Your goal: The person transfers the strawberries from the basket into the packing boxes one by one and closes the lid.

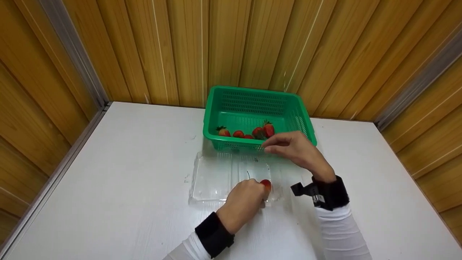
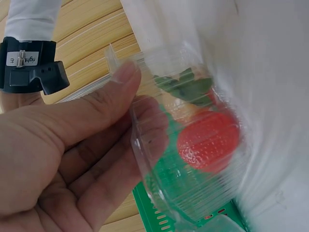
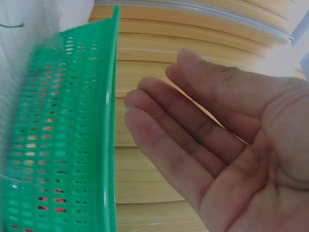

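A clear plastic clamshell box [image 1: 213, 180] lies on the table in front of a green basket [image 1: 306, 122]. My left hand [image 1: 245, 198] pinches the edge of this box between thumb and fingers; in the left wrist view the thumb [image 2: 120, 79] presses on its thin wall. Behind the clear plastic sits a red strawberry [image 2: 210, 140], with green leaves [image 2: 186, 87] beside it. My right hand [image 1: 294, 148] hovers by the basket's near rim, fingers loosely bent and thumb apart. Between the right fingers [image 3: 164, 145] nothing is held.
Several strawberries [image 1: 238, 134] lie along the near side inside the basket. A white table [image 1: 144, 162] carries everything, with ribbed wood-look walls [image 1: 231, 47] at the back and both sides. A thin green stem [image 1: 248, 174] shows near the left hand.
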A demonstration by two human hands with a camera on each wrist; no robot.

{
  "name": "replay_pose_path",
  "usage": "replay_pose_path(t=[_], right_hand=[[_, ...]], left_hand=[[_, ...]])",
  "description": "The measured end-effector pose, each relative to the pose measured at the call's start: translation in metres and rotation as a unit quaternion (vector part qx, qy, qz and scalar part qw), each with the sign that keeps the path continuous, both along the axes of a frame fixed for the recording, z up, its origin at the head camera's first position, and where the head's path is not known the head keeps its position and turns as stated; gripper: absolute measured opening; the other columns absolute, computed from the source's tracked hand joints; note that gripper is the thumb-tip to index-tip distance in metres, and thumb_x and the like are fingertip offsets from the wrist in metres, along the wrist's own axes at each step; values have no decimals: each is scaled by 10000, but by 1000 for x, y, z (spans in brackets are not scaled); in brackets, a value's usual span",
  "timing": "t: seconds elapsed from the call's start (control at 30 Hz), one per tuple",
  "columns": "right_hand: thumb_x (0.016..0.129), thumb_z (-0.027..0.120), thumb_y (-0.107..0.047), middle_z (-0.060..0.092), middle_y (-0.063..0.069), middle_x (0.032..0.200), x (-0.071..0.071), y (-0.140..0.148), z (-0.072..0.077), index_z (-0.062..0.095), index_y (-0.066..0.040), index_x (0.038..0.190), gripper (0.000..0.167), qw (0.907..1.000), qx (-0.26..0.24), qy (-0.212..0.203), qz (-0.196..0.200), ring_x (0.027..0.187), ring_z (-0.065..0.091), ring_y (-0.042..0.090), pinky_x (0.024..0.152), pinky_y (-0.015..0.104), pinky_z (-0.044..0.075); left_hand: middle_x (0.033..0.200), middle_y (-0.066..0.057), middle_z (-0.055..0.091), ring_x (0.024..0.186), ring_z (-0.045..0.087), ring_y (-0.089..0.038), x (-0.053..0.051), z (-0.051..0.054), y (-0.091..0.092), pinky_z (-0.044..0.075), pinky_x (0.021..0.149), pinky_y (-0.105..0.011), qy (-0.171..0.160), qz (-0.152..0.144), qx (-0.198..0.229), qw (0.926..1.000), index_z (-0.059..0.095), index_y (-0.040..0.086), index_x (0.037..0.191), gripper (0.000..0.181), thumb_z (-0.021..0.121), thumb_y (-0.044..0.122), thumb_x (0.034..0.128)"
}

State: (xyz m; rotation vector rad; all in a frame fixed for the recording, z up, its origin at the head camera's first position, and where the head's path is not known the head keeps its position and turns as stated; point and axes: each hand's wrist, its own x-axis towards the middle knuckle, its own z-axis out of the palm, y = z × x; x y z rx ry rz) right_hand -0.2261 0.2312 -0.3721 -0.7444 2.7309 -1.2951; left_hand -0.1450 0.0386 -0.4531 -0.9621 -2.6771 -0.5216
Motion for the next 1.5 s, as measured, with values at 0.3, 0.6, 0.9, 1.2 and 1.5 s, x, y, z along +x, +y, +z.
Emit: replay_pose_path(t=[0.3, 0.6, 0.9, 1.2, 1.5], right_hand=[[982, 779, -176, 774, 95, 1147, -15, 3, 10, 804, -44, 1175, 235, 9979, -291, 147, -555, 1099, 711, 251, 902, 244, 534], [1020, 738, -257, 754, 130, 1205, -31, 6, 10, 773, -32, 1225, 306, 9916, 40, 308, -1255, 1130, 681, 294, 865, 391, 578], [1038, 703, -240, 715, 215, 1269, -46, 15, 5, 727, 19, 1273, 351, 9852, 532, 207, -1617, 1174, 648, 382, 1007, 548, 504], [1012, 718, -177, 704, 290, 1226, -55, 20, -1, 703, 110, 1241, 368, 9768, 1008, 70, -1890, 1024, 711, 373, 860, 452, 573], [977, 751, -133, 696, 352, 1181, -63, 25, -8, 689, 185, 1197, 391, 9679, 1319, -187, -2129, 792, 754, 273, 786, 412, 584]], left_hand=[[718, 18, 725, 657, 634, -114, 1, 2, 0, 515, 623, -225, -79, 21, -22, 10000, 847, 176, 805, 146, 961, 114, 738], [717, 25, 726, 641, 616, -112, 2, 0, 0, 513, 621, -216, -75, -11, 137, 9999, 843, 168, 803, 153, 958, 89, 739], [711, 30, 722, 650, 627, -98, 1, 1, 0, 512, 619, -212, -19, -50, 116, 9999, 842, 174, 794, 142, 951, 103, 739], [715, 4, 724, 641, 613, -116, 1, 2, 1, 510, 624, -222, -68, 7, 53, 10000, 844, 153, 813, 133, 953, 110, 750], [725, 14, 728, 646, 613, -116, 3, 2, 3, 520, 641, -209, -64, -6, 38, 10000, 841, 160, 811, 122, 951, 126, 771]])
